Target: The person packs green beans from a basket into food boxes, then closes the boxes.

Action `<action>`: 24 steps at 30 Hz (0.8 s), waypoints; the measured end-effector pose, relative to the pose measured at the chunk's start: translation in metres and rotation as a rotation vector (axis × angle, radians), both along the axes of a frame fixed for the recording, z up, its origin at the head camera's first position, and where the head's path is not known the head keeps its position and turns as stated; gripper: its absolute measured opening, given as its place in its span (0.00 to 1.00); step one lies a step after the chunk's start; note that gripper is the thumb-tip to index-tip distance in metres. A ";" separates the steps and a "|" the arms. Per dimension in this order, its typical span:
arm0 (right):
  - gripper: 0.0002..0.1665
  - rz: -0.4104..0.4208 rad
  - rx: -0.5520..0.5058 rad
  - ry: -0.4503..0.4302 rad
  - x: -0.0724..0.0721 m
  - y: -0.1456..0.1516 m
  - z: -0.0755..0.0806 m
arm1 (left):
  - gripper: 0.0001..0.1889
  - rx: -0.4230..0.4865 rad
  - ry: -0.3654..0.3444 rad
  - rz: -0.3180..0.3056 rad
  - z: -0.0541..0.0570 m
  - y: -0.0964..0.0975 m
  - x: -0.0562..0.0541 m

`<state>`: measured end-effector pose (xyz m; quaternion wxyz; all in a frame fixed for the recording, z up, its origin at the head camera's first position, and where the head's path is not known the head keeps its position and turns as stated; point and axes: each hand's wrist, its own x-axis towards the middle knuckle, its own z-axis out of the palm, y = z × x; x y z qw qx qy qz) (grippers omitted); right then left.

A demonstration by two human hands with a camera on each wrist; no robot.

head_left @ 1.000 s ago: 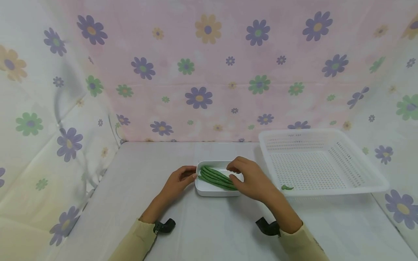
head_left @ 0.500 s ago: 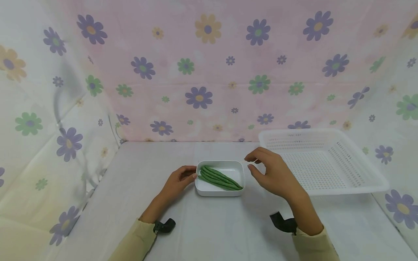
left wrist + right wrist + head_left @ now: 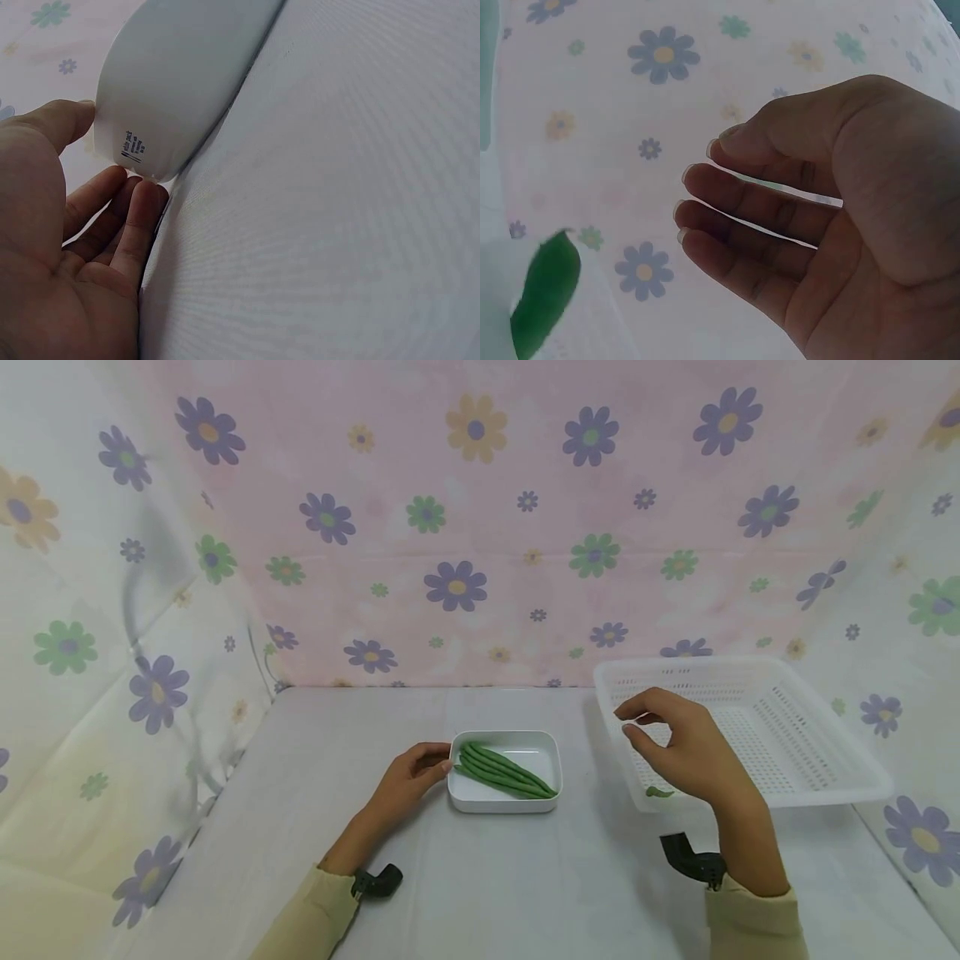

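Several green beans (image 3: 498, 770) lie side by side in a small white rectangular dish (image 3: 505, 806). My left hand (image 3: 408, 777) touches the left end of the dish with thumb and fingertips; in the left wrist view the thumb (image 3: 71, 120) meets the dish wall (image 3: 172, 82) near the rim, the fingertips lower down. Over the left part of a white plastic basket (image 3: 832, 727) hovers my right hand (image 3: 682, 747), fingers loosely bent, with nothing seen between thumb and fingers. A short green bean piece (image 3: 658, 792) lies at the basket's front left corner; a green bean end (image 3: 546, 292) shows in the right wrist view.
The low slotted basket stands at the right of the white-covered table (image 3: 480, 885), right of the dish. Flowered cloth (image 3: 525, 527) walls the back and both sides. Black wrist cameras (image 3: 378, 880) are worn on both wrists.
My right hand has drawn away from the beans and moved right, over the basket's left side. My left hand, the dish and the beans have stayed in place.
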<state>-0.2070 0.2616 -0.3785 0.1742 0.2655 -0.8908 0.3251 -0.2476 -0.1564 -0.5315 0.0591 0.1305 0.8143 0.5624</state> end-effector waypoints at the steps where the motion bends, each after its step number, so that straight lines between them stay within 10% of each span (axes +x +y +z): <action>1: 0.15 -0.004 0.002 -0.006 0.000 0.003 0.000 | 0.25 0.001 -0.001 0.001 0.000 0.000 0.000; 24: 0.12 0.060 0.039 -0.330 -0.006 0.066 -0.019 | 0.24 0.018 0.002 -0.009 -0.001 -0.001 -0.002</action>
